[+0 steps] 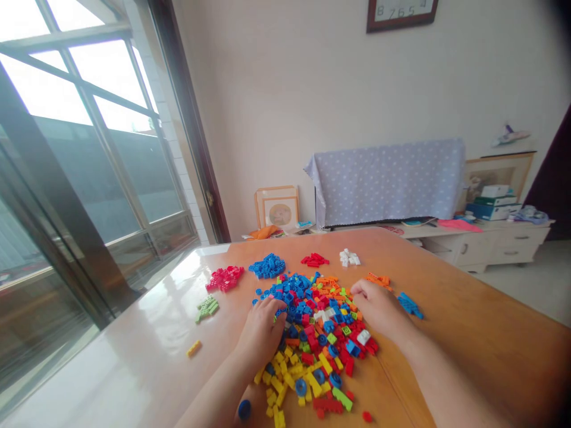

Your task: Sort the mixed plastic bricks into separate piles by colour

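Observation:
A large mixed pile of toy bricks (312,333) in blue, red, yellow, orange, green and white covers the middle of the wooden table. My left hand (263,327) rests on the pile's left side, its fingers curled over blue bricks; whether it grips one is hidden. At the pile's upper right edge is my right hand (377,306), fingers bent and pressed together beside orange and green bricks. What its fingertips hold, if anything, is too small to tell.
Small sorted heaps lie around the pile: pink-red (224,278), blue (267,266), red (314,260), white (349,257), orange (379,280), blue strips (410,305) and light green (207,308). A yellow brick (194,348) lies left, a blue round piece (244,409) near the front.

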`<action>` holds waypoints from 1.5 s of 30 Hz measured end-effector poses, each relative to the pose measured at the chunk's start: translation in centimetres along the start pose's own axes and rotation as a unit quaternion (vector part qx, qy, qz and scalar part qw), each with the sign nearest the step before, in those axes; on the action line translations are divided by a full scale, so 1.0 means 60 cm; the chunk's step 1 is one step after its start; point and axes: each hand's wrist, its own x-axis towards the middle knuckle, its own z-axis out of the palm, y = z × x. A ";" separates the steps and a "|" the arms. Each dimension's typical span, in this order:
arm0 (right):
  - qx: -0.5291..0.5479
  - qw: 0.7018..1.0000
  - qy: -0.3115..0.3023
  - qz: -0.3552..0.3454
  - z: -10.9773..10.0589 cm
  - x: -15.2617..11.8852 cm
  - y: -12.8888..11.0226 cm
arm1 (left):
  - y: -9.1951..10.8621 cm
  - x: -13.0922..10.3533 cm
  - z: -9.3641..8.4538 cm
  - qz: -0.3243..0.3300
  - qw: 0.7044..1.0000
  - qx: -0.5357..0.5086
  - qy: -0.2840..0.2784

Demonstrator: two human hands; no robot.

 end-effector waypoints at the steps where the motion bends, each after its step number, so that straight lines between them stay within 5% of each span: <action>1: -0.018 1.000 -0.009 0.007 -0.004 0.001 0.003 | 0.002 -0.001 -0.001 0.001 1.000 0.000 -0.001; 5: -0.057 0.996 -0.066 0.003 0.002 -0.006 0.004 | 0.015 -0.008 -0.002 0.024 0.999 0.007 -0.024; 11: -0.038 0.990 -0.089 -0.101 0.044 -0.030 -0.029 | 0.016 -0.015 0.010 0.044 0.995 0.010 -0.089; 19: 0.050 0.982 -0.093 -0.158 0.070 -0.042 -0.057 | -0.004 -0.006 0.021 0.044 0.998 -0.001 -0.039; 25: 0.101 0.977 -0.062 -0.177 0.057 -0.041 -0.068 | -0.010 0.004 0.015 0.052 0.998 0.004 -0.033; 32: 0.095 0.989 0.111 0.008 0.015 0.024 0.029 | -0.015 0.006 0.005 0.065 0.998 -0.001 -0.017; 37: 0.059 0.992 0.101 0.055 0.015 0.048 0.090 | -0.021 0.004 0.005 0.059 0.998 0.017 -0.022; 45: 0.042 0.996 0.032 0.070 0.043 0.053 0.109 | -0.022 0.004 0.002 0.059 0.997 0.027 -0.029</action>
